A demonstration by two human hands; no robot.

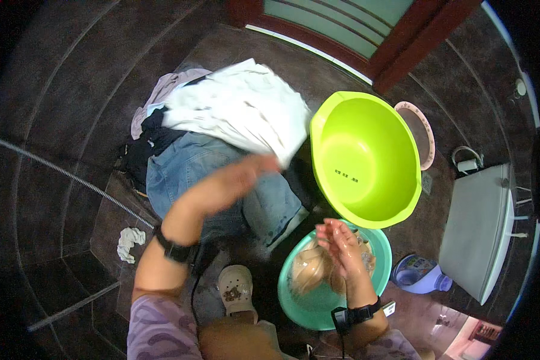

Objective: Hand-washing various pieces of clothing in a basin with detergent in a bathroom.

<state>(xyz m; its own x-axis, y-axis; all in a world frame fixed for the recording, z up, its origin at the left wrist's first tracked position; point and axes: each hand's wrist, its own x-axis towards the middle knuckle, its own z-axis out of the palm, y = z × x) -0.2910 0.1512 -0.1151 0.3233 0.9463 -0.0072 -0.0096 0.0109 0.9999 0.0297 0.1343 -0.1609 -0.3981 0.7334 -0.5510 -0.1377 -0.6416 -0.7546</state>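
My left hand [227, 184] is blurred above a pair of blue jeans [180, 166]. Its fingertips meet the edge of a white garment [238, 108] in the picture; whether they grip it I cannot tell. That garment, also blurred at its edge, lies over a heap with a black garment [150, 135] and a lavender one [171, 85]. My right hand [342, 245], wet and with nothing in it, is held fingers apart over a teal basin [292, 306]. Wet beige garments [308, 274] sit in the basin, partly hidden by that hand.
A lime-green basin [360, 148] stands beyond the teal one, partly covering a pink-rimmed basin [427, 135]. At the right are a purple detergent bottle [418, 274] and a pale box-like unit [477, 234]. A crumpled white cloth [129, 245] lies left of my clog [236, 288].
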